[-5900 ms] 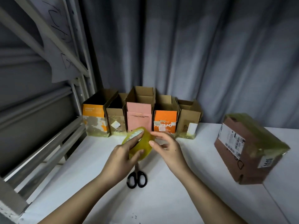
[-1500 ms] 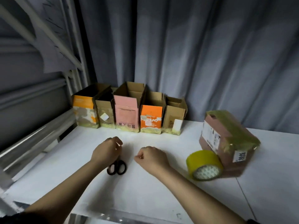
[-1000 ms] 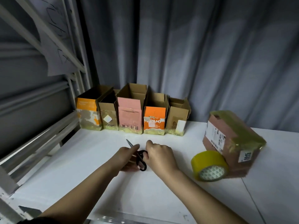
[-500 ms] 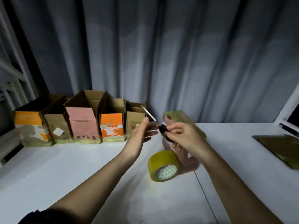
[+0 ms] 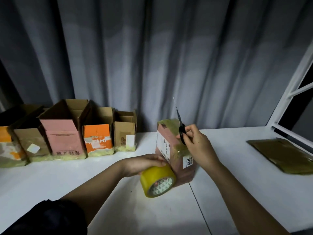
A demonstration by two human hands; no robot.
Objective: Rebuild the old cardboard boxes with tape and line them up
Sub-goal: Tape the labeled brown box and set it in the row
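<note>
One head-worn wide-angle view looks forward and slightly down across the white table point(image 5: 50, 180) toward its far edge and the grey curtain point(image 5: 169, 65), close above both forearms.

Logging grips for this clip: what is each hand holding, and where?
Right hand holds scissors by the handles; left hand grips the tape roll's top.

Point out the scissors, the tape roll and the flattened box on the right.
scissors point(image 5: 182, 132): head view, on the black handle.
tape roll point(image 5: 153, 175): head view, on its yellow outer band.
flattened box point(image 5: 281, 154): head view, on its taped top face.
</note>
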